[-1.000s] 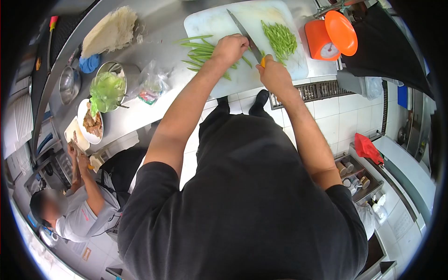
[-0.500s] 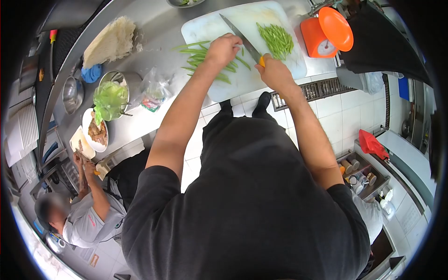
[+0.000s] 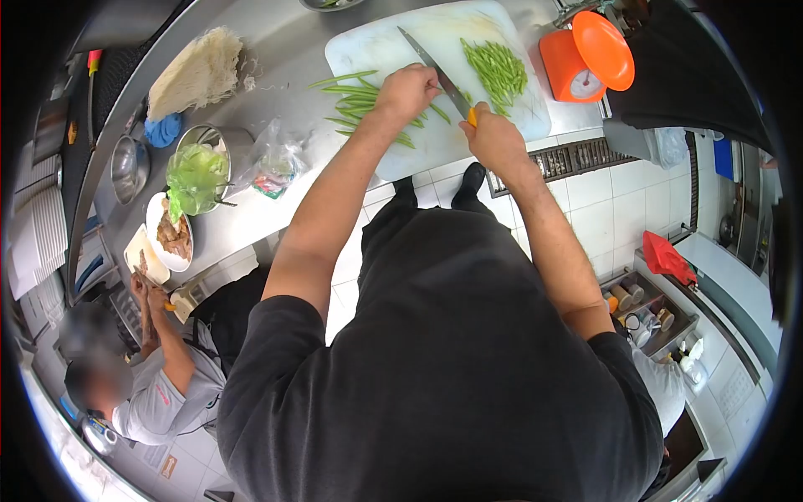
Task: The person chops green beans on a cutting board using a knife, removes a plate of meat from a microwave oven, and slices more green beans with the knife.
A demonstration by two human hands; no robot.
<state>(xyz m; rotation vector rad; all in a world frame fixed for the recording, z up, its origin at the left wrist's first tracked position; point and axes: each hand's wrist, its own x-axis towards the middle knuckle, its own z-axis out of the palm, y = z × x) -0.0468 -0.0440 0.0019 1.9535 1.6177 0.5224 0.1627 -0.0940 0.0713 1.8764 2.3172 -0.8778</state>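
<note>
Head view: left hand fingers curled, pinning long green beans on white plastic board; right hand fingers closed round orange-handled knife. Keep knuckles ahead of blade, cuts even.

One knife, one cutting board, one orange scale.

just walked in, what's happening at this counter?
A person is cutting green beans on a white cutting board. The left hand presses down on a bunch of whole beans, and the right hand grips an orange-handled knife with its blade angled over them. A pile of cut beans lies on the board's right side. A co-worker works further along the counter.
</note>
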